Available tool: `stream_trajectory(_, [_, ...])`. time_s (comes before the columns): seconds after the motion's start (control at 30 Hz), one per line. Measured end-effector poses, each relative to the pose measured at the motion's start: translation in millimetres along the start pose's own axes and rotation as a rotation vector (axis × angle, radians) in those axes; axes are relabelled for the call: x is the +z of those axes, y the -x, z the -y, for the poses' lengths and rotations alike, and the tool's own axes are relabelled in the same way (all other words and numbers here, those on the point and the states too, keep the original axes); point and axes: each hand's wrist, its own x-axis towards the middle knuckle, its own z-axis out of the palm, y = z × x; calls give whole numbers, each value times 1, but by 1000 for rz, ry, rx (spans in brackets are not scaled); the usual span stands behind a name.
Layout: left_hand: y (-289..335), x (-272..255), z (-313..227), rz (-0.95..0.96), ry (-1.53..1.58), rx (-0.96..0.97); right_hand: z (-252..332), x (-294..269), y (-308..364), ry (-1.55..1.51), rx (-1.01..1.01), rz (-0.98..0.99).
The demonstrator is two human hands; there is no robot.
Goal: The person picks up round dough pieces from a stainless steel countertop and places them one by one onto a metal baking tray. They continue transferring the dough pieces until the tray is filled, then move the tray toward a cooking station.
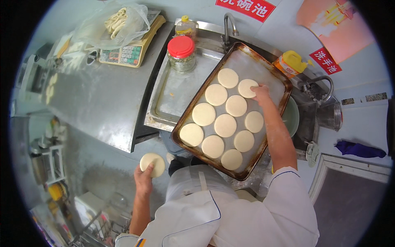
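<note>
Left hand (144,175) – grip closed on round dough disc (152,164), held low beside counter (103,99). Right hand (261,92) – fingers pressed flat on far dough round (247,88), not clasping it, on baking tray (269,72). Ten more rounds fill tray over sink.

Stainless steel counter (103,103) at left, sink faucet (230,24) against pale wall (284,29); grey floor (94,173) below, lit evenly and brightly.

Bare tray (269,78) corner beyond dough discs (225,125); jar (181,52) left.
</note>
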Motion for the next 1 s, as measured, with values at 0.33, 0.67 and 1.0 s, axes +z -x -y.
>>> stream_trajectory(0.33, [-8,21,-10,56,-25,15,-4,-10,14,304,-205,-70])
stream_trajectory(0.67, [-37,203,-38,574,81,-7,-9,-21,162,-474,87,710])
stream_trajectory(1.0, [-55,329,-31,698,-235,-56,-40,-66,144,-621,53,315])
